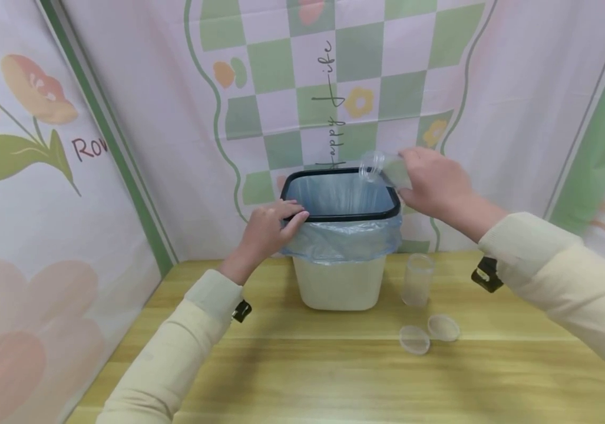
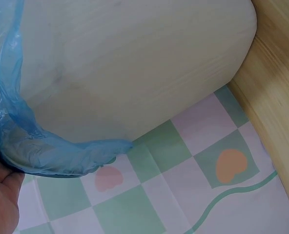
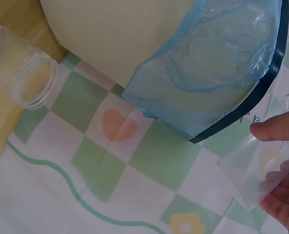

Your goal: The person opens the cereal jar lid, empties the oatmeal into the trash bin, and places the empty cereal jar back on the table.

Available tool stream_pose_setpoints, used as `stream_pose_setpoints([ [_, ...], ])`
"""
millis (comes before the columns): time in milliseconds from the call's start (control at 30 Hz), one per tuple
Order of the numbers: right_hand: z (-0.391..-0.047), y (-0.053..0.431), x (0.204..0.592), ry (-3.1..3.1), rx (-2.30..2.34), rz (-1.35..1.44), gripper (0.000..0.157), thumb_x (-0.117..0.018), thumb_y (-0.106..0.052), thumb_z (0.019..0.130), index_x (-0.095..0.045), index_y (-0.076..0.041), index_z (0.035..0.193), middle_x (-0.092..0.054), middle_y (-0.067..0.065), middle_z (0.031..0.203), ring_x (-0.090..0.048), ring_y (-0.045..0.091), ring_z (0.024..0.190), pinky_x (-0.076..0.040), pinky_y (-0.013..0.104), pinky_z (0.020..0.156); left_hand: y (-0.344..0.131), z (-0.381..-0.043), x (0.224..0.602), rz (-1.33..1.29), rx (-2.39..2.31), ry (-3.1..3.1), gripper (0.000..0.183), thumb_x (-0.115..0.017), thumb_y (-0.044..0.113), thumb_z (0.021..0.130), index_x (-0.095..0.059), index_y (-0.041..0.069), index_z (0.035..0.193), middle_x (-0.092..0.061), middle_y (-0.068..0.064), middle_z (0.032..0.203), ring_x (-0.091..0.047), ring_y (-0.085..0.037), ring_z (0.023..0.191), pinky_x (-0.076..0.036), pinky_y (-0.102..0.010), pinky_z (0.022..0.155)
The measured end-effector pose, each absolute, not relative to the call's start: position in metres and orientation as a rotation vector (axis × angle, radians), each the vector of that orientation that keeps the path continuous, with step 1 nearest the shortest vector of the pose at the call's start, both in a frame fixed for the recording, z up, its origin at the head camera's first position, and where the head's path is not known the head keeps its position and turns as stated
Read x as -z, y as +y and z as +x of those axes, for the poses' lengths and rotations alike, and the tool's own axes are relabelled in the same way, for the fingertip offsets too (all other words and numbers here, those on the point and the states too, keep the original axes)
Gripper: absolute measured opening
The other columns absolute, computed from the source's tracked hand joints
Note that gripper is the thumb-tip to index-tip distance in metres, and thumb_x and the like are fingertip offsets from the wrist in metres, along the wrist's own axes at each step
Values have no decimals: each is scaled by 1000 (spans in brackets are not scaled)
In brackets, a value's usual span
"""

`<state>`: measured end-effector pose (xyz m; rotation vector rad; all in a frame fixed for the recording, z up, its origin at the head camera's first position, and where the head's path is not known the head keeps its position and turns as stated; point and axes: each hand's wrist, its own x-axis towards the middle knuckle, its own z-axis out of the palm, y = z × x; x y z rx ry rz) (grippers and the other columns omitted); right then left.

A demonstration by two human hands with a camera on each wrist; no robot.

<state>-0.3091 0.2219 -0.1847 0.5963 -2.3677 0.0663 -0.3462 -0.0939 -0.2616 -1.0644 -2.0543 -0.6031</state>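
A cream trash bin (image 1: 339, 285) stands on the table, lined with a blue plastic bag (image 1: 347, 240) under a black rim (image 1: 341, 217). My left hand (image 1: 269, 227) grips the rim at its near left corner. Over the bin's right side, my right hand (image 1: 436, 182) holds a clear plastic jar (image 1: 377, 169) tipped on its side, its mouth pointing left above the opening. The right wrist view shows thumb and fingers around the base of this jar (image 3: 239, 168). A second clear jar (image 1: 417, 282) stands upright to the right of the bin.
Two round clear lids, a left one (image 1: 415, 340) and a right one (image 1: 443, 327), lie on the wooden table (image 1: 329, 377) in front of the standing jar. A printed cloth (image 1: 270, 65) hangs close behind the bin, and another cloth panel (image 1: 26, 235) borders the left side.
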Motion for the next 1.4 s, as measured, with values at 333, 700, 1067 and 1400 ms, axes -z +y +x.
stream_pose_setpoints([
  [333,-298,237,191,-2456,-265,520,58,-77,-14,77,-51,13,121,-58,30,106,-57,39,82,-48,53,65,-94,-346,261,-1066,593,-2045,21,-66,20,94,-77,2,99,-73,-11,99,-67,-24,101,-49,-38,95],
  [700,-287,249,208,-2492,-446,462,55,-78,-14,76,-53,12,117,-59,28,101,-56,39,85,-47,53,70,-94,-344,260,-1062,584,-2049,20,-67,20,93,-77,3,98,-73,-10,98,-68,-24,100,-50,-38,94],
  [1067,-273,259,227,-2525,-604,435,54,-80,-16,76,-50,10,112,-55,27,104,-52,40,94,-44,54,80,-94,-345,260,-1066,579,-2058,21,-66,19,94,-76,2,99,-73,-11,99,-68,-25,101,-49,-37,95],
  [1400,-261,263,250,-2605,-763,396,61,-81,-24,80,-49,13,117,-55,33,112,-54,49,102,-45,60,86,-95,-346,260,-1065,574,-2067,21,-66,20,94,-76,3,100,-73,-11,100,-67,-24,101,-49,-37,95],
])
